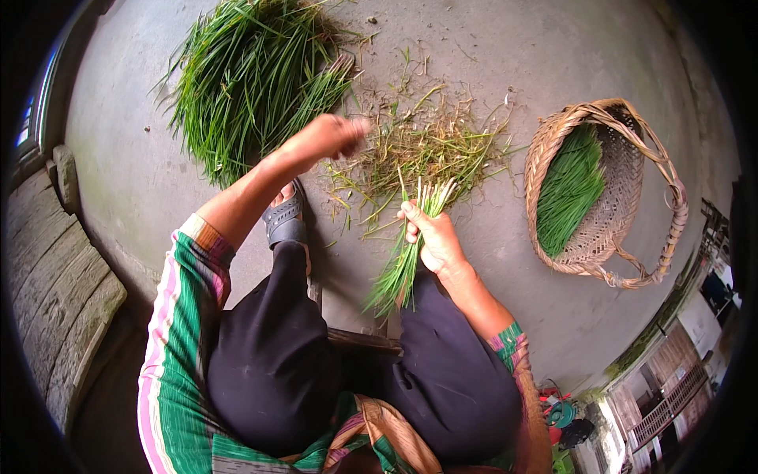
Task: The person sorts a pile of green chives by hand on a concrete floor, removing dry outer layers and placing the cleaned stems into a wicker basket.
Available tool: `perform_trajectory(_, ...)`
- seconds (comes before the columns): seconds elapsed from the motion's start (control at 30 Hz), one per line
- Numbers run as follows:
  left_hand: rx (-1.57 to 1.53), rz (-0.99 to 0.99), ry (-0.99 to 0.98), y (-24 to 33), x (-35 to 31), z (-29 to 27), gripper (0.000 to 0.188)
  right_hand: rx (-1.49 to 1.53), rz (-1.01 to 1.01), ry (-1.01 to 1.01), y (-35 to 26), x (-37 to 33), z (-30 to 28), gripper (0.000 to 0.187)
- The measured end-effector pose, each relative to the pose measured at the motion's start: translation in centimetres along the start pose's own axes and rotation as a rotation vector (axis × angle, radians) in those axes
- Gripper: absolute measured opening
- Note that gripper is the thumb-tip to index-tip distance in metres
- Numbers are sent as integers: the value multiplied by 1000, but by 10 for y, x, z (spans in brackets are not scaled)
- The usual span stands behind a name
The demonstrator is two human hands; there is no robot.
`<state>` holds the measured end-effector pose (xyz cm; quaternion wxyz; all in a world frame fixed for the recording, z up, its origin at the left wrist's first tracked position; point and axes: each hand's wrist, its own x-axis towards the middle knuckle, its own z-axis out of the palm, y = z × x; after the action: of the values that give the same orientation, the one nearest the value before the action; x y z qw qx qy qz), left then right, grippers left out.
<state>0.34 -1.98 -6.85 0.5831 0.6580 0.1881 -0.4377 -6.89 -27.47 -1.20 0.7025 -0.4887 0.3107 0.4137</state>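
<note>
My right hand (433, 238) is closed round a small bunch of chives (404, 268), above my right knee. Their pale stem ends point up and away, and the green leaf tips hang toward me. To the left, my left hand (330, 140) is raised between the big heap of chives and the litter. Motion blurs its curled fingers, so whether they hold anything cannot be made out. A large loose heap of long chives (249, 87) lies on the floor at the far left. Dry, yellowish trimmings (442, 146) are scattered over the floor beyond my right hand.
On the right, a woven basket (624, 201) with a tall looped handle lies tipped, holding cut green chives (570, 193). My sandalled left foot (284, 217) rests close to the heap. Stone slabs (59, 292) stand at the left edge. Assorted household items crowd the lower right.
</note>
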Motion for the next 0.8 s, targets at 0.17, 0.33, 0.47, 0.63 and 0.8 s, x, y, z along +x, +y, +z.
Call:
perform_trajectory(0.17, 938, 270, 0, -5, -30, 41, 46, 29, -1, 23, -5, -1, 0, 15)
perform_trajectory(0.33, -88, 268, -264, 13, -25, 66, 22, 17, 60, -23, -3, -3, 1, 15)
perform_trajectory(0.47, -221, 250, -217, 14, -6, 58, 16, 80, 92, -100, -12, -3, -3, 16)
perform_trajectory(0.63, -222, 199, 115, 19, 15, 16, 26, 179, 60, -156, -26, -11, -3, 29)
perform_trajectory(0.8, -84, 209, 124, 9, 0, 14, 28, 313, -88, -32, -40, -9, -21, 20)
